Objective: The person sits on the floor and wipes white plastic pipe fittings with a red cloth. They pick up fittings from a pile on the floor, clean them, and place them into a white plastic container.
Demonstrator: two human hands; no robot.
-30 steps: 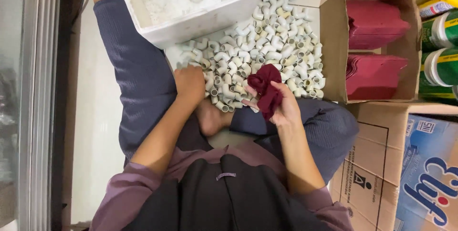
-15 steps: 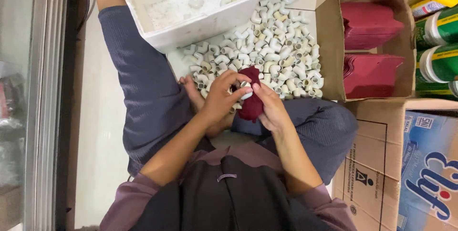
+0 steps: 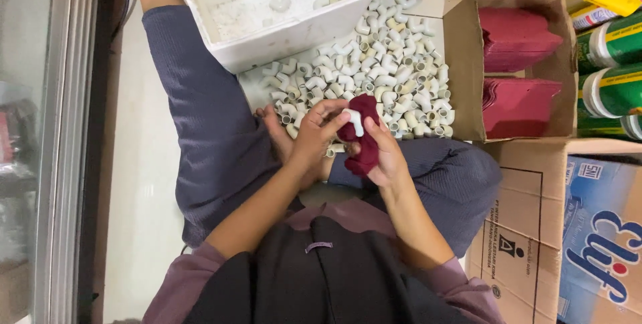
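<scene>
We're seated on the floor, legs folded around a pile of white elbow fittings (image 3: 374, 80) spread between our knees, so every piece sits within arm's reach. Right hand (image 3: 382, 157) cups a dark red cloth (image 3: 364, 140) from underneath, fingers curled and closed on it; the palm works as a backing pad. Left hand (image 3: 319, 133) pinches one white elbow fitting (image 3: 355, 121) between thumb and fingertips, closed on it, and presses it into the cloth; it looks like a wipe-down grip. Both hands meet just above the near edge of the pile.

White foam box (image 3: 274, 10) sits at the far side of the pile, touching it, with a few fittings inside, probably the bin for finished ones. Open cardboard box (image 3: 461, 63) to our right holds stacks of folded dark red cloths (image 3: 518, 103), so spares are close. Green-labelled cans (image 3: 612, 70) lie beyond it; more cartons (image 3: 535, 230) by our right knee.
</scene>
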